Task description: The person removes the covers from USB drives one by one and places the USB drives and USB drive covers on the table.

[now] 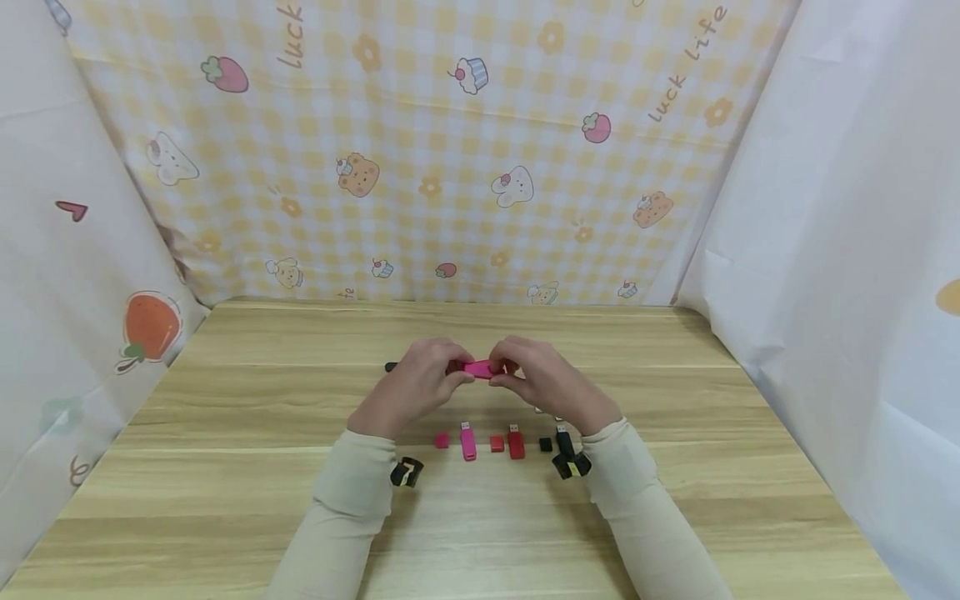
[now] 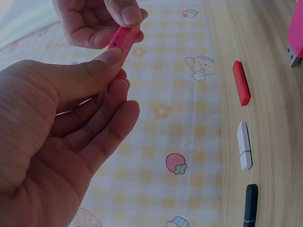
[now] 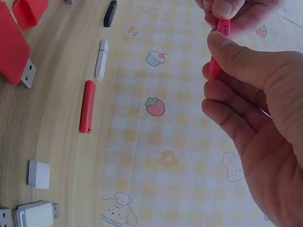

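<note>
Between my two hands, above the back part of the table, is a pink USB stick. My left hand pinches its left end with thumb and fingers. The right hand pinches the other end, and the fingertips hide part of the stick. Below the hands lie an uncapped pink USB stick with its pink cap, a red one with its red cap, and a black one with its black cap.
Farther back lie a closed red stick, a white stick and a black stick. The right wrist view shows an uncapped white USB stick and a white cap. A patterned curtain hangs behind the table.
</note>
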A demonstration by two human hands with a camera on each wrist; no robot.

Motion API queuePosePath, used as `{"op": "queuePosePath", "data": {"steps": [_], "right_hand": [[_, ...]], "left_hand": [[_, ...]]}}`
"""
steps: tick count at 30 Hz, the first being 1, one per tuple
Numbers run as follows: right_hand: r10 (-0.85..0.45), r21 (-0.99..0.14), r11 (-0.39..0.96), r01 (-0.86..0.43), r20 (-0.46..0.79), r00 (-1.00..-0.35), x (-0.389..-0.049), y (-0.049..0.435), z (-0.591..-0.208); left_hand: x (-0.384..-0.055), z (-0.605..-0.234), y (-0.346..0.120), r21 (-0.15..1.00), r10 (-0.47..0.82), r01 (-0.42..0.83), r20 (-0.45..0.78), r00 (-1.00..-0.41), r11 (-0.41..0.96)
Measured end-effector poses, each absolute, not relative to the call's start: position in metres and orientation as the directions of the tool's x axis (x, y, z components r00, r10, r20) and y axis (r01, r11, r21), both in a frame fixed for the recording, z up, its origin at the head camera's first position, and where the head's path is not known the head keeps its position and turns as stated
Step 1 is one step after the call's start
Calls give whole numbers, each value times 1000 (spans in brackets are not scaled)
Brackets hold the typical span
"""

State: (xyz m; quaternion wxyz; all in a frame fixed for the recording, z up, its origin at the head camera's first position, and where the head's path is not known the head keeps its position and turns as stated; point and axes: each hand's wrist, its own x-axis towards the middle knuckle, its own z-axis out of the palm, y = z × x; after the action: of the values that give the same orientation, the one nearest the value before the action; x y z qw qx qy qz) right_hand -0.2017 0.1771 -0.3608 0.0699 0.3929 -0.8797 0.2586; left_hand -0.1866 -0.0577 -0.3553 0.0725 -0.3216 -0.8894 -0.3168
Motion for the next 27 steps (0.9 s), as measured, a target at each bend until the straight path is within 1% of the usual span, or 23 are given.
{"op": "queuePosePath", "data": {"steps": [9,21,27], "right_hand": [[-645,-404,568,-717,322,-693,-201,176,-361],[-654,-398,553,-733,337,-677,-200,176,-360],[-651,-398,558,-728,333,-682,-199,176,-360]], "left_hand": [[-186,-355,-60,523,525,617,333,-783,588],[-188,-355,-62,527,532,612,317,-785,590],[-188,-355,-62,526,534,613,315,-784,590]]}}
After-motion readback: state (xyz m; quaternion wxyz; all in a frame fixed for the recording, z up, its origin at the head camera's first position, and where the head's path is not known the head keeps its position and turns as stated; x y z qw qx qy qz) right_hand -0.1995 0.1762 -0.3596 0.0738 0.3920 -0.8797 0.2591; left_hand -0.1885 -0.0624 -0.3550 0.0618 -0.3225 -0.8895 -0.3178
